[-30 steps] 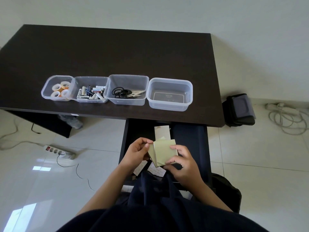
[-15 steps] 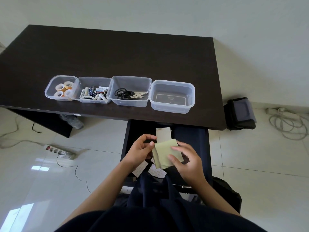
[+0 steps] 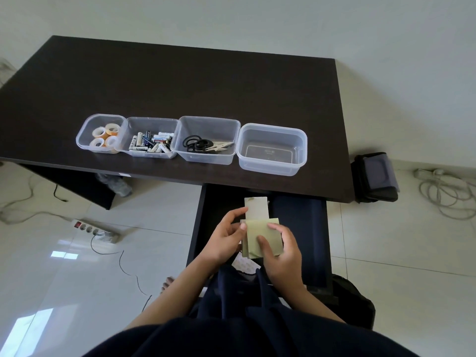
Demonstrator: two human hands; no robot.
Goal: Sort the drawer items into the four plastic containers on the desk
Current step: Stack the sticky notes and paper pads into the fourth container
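A pale tiled floor lies round a dark counter [image 3: 180, 81], with a power strip [image 3: 94, 229] on the tiles at the left and a coil of cable [image 3: 448, 194] at the far right; four clear containers stand in a row along the near edge of the counter; the leftmost, the tape container [image 3: 85, 132], has rolls of tape in it; the battery container [image 3: 152, 122] beside it has batteries; the scissors container [image 3: 208, 124] has black-handled scissors; the empty container [image 3: 271, 130] at the right end has nothing in it, so three groups look sorted and one is left. Below the counter edge the open drawer [image 3: 298, 228] shows a few pale slips of paper [image 3: 244, 265] yet to be gathered. Over the drawer both hands hold a stack of yellow-green note pads [image 3: 257, 235]; the left hand [image 3: 226, 238] pinches its left edge, and the right hand [image 3: 283, 253] grips it from the right with fingers curled over its face. The taller pale pad [image 3: 256, 208] at the back has its long axis running near to far, pointing toward the counter; the stack probably belongs in the empty container.
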